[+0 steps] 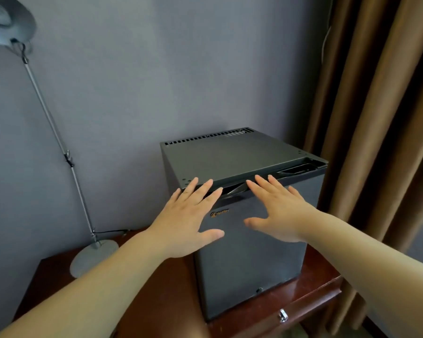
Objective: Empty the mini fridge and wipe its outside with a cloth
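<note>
Dark-grey boxy mini fridge [230, 157] is seen closed; left hand [191, 215] and right hand [276, 211] are spread flat, holding nothing. The recessed door grip [232, 190] should be hooked and pulled steadily.

The mini fridge [249, 252] has its door closed, so its inside is hidden. The left hand [188, 215] and right hand [279, 213] cover part of the dark slot along the door's top edge. The little gold logo [219, 214] is too small to read for sure. The lamp [5, 20] is cut off at the top left corner. Both arms hide much of the table [318, 281] front edge. The curtain [376, 118] runs off the right side.
</note>
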`<state>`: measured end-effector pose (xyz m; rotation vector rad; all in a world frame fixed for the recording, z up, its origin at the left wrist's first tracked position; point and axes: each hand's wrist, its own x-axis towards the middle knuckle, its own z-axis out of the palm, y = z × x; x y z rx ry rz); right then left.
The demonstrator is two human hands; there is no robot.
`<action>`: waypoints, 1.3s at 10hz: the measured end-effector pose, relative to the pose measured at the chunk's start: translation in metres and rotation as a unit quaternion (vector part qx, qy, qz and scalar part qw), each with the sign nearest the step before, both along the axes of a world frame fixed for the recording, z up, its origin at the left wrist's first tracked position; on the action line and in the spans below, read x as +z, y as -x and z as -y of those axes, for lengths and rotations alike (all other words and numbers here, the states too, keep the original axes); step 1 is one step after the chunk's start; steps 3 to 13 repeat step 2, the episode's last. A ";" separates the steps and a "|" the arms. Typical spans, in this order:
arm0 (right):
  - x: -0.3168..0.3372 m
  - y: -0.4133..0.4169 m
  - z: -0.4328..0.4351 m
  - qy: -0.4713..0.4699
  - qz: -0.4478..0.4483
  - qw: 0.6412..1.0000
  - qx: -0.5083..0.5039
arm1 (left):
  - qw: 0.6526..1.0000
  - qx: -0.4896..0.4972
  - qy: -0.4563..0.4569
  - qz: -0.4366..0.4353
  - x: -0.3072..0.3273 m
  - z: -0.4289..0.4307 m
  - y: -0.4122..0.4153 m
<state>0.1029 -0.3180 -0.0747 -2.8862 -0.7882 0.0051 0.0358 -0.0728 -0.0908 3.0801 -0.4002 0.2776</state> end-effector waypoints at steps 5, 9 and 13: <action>0.034 0.003 -0.002 -0.014 -0.012 1.000 0.018 | 0.998 0.033 0.048 -0.009 0.033 -0.010 0.006; 0.034 0.003 -0.002 -0.014 -0.012 1.000 0.018 | 0.998 0.033 0.048 -0.009 0.033 -0.010 0.006; 0.034 0.003 -0.002 -0.014 -0.012 1.000 0.018 | 0.998 0.033 0.048 -0.009 0.033 -0.010 0.006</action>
